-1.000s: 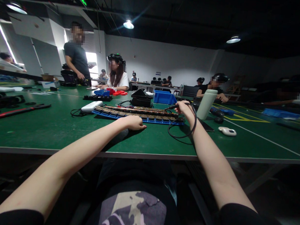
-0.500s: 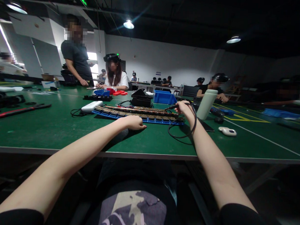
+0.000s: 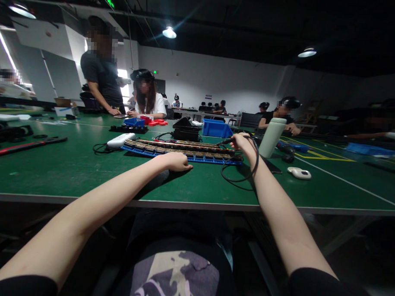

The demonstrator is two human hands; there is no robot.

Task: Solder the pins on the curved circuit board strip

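My left hand (image 3: 178,162) is closed and rests on the table's green surface, against the near side of a long blue rack (image 3: 210,159). Whatever its fingers might hold is hidden. Long narrow strips (image 3: 184,148) with gold-coloured edges lie in rows along the rack. At the rack's right end, my right hand (image 3: 239,141) is wrapped round a slim black soldering iron (image 3: 228,141), held like a pen. The tip points left, over the far strips. From its handle a black cable (image 3: 230,180) loops down across my wrist and onto the table.
A pale green bottle (image 3: 272,137) stands right of my right hand, with a small white case (image 3: 299,173) nearer me. Behind the rack are a black box (image 3: 186,130) and a blue bin (image 3: 216,128). A white device (image 3: 120,140) lies left. Co-workers are across the table.
My hands, the soldering iron and the rack look unchanged. Across the table, the seated co-worker has leaned slightly left, and the standing person has shifted a little.
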